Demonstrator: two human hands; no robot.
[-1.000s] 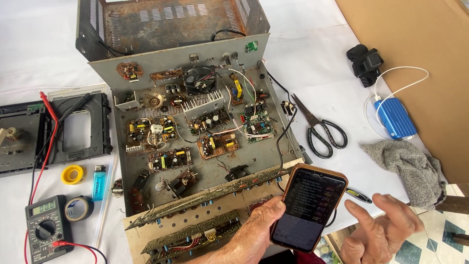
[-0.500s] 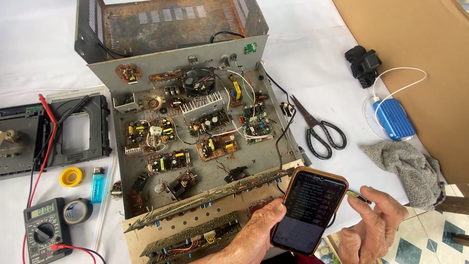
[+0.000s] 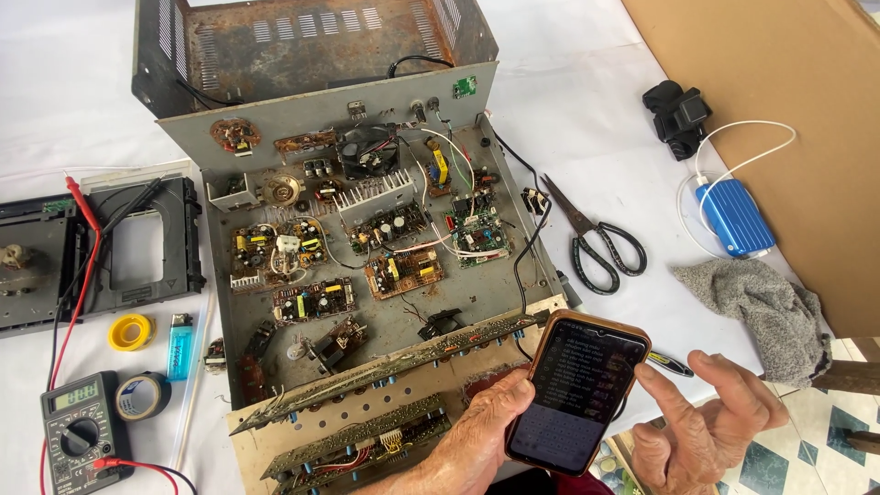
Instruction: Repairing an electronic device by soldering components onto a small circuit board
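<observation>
My left hand (image 3: 477,431) holds a smartphone (image 3: 576,392) in an orange-brown case, screen lit, at the lower middle. My right hand (image 3: 701,426) hovers just right of the phone with fingers apart and the forefinger stretched toward the screen edge; it holds nothing. Beyond the phone lies an opened grey metal chassis (image 3: 367,266) with several small circuit boards, a black fan (image 3: 367,149) and loose wires inside. A long front circuit board (image 3: 385,371) leans along its near edge.
Black-handled scissors (image 3: 596,243), a grey rag (image 3: 761,312), a blue power bank (image 3: 733,217) and a black object (image 3: 676,115) lie to the right, by cardboard (image 3: 779,73). On the left sit a multimeter (image 3: 78,431), tape rolls (image 3: 130,332), a blue lighter (image 3: 180,346) and a black disc-drive frame (image 3: 128,243).
My right hand has shifted and spread its fingers beside the phone, the forefinger now raised toward the screen. The left hand and phone stay in place.
</observation>
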